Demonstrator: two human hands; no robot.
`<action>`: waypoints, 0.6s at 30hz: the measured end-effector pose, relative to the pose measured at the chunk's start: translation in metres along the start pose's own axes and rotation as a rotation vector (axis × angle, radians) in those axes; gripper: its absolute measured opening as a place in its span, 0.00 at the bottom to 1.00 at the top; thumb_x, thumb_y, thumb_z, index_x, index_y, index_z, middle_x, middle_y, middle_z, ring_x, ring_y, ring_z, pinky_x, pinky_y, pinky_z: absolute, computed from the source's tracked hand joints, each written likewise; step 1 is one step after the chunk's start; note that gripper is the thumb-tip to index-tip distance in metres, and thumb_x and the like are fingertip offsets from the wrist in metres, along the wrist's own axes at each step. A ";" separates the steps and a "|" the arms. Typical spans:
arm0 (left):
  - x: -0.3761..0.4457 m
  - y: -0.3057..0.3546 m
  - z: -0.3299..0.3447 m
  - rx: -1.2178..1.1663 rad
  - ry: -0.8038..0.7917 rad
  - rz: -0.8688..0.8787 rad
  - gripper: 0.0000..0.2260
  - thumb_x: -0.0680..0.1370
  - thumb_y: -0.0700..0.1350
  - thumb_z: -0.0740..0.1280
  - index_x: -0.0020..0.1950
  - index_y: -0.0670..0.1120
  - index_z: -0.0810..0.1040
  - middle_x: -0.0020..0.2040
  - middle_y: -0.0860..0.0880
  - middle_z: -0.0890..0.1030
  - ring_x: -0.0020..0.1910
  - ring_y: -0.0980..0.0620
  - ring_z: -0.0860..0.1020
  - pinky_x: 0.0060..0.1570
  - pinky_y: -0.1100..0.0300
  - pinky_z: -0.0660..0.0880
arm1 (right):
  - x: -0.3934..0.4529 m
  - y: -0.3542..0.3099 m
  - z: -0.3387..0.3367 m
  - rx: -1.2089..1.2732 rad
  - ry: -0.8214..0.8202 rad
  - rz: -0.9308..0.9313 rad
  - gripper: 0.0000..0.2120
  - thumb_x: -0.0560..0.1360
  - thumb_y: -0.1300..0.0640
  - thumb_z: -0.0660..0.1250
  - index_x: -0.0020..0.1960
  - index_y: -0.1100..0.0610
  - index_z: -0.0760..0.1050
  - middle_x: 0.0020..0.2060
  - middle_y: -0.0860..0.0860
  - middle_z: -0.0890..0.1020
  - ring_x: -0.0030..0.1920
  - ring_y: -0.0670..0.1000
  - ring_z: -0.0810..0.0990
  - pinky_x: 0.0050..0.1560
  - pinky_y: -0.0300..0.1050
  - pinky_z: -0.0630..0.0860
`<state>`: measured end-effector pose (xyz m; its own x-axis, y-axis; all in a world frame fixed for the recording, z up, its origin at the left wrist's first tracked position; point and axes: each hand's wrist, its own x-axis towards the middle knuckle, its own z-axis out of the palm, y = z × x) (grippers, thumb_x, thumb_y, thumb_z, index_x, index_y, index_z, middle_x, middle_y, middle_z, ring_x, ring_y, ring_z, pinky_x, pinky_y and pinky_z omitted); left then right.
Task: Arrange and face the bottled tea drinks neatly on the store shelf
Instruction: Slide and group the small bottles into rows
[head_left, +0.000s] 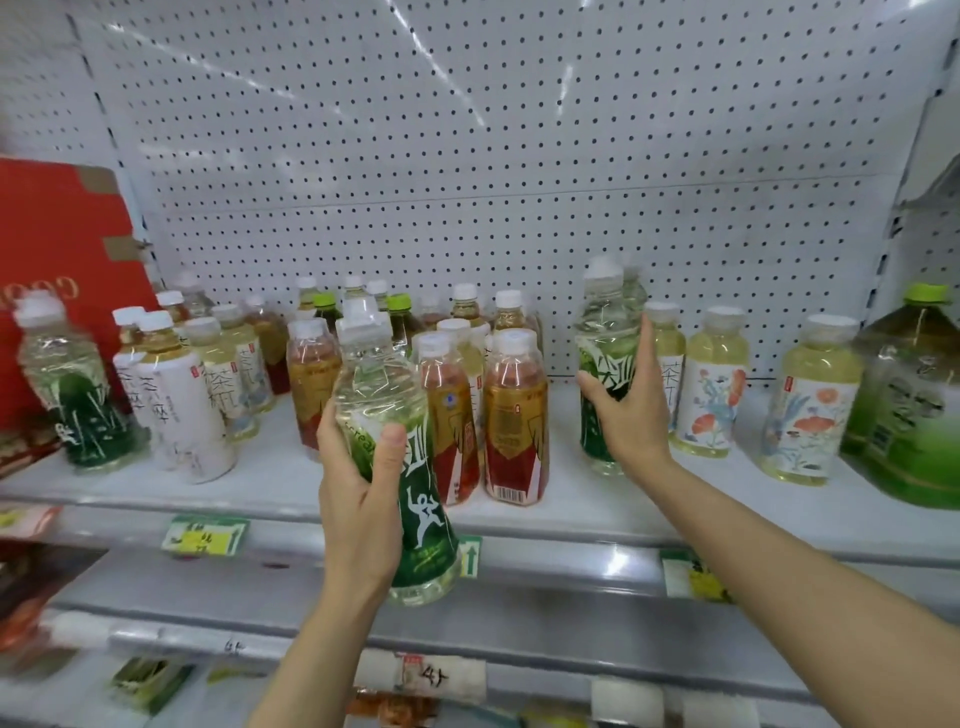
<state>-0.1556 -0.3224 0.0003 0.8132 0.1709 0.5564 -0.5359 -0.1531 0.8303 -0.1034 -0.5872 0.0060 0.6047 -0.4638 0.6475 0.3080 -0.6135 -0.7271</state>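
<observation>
My left hand (361, 499) grips a clear bottle with a green label (410, 467) and holds it in front of the shelf edge, off the shelf. My right hand (631, 410) wraps around a second green-label bottle (605, 338) that stands upright on the white shelf (571, 499). A third green-label bottle (72, 384) stands at the far left. Between them sit several white-label tea bottles (171, 395) and red-and-gold label tea bottles (514, 415). Floral-label bottles (714, 379) stand to the right of my right hand.
A large green jug (914, 400) stands at the far right and a red carton (57, 249) at the left. White pegboard (493, 156) backs the shelf. Price tags (205, 535) line the shelf's front rail, with lower shelves below.
</observation>
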 end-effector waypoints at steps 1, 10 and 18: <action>-0.003 -0.002 0.001 0.003 0.008 -0.026 0.42 0.70 0.76 0.59 0.77 0.54 0.59 0.72 0.56 0.72 0.71 0.52 0.71 0.69 0.42 0.69 | -0.004 -0.003 -0.009 0.015 0.011 -0.022 0.46 0.75 0.47 0.71 0.81 0.45 0.43 0.80 0.47 0.55 0.78 0.50 0.56 0.75 0.56 0.60; -0.045 0.003 -0.001 0.050 0.017 -0.033 0.37 0.76 0.69 0.60 0.79 0.49 0.58 0.74 0.50 0.70 0.72 0.55 0.67 0.72 0.54 0.64 | -0.064 -0.050 -0.052 0.209 -0.010 -0.149 0.44 0.74 0.50 0.69 0.81 0.51 0.46 0.80 0.46 0.53 0.78 0.44 0.52 0.77 0.42 0.52; -0.036 -0.008 -0.037 0.055 0.020 -0.056 0.33 0.77 0.61 0.58 0.74 0.41 0.63 0.65 0.51 0.75 0.61 0.58 0.73 0.54 0.73 0.66 | -0.125 -0.088 -0.013 0.276 -0.133 -0.145 0.43 0.73 0.49 0.70 0.80 0.49 0.49 0.70 0.23 0.53 0.70 0.25 0.52 0.66 0.20 0.52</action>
<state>-0.1895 -0.2913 -0.0254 0.8365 0.1995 0.5103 -0.4761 -0.1963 0.8572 -0.2160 -0.4837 -0.0082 0.6247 -0.2862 0.7266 0.5741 -0.4624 -0.6757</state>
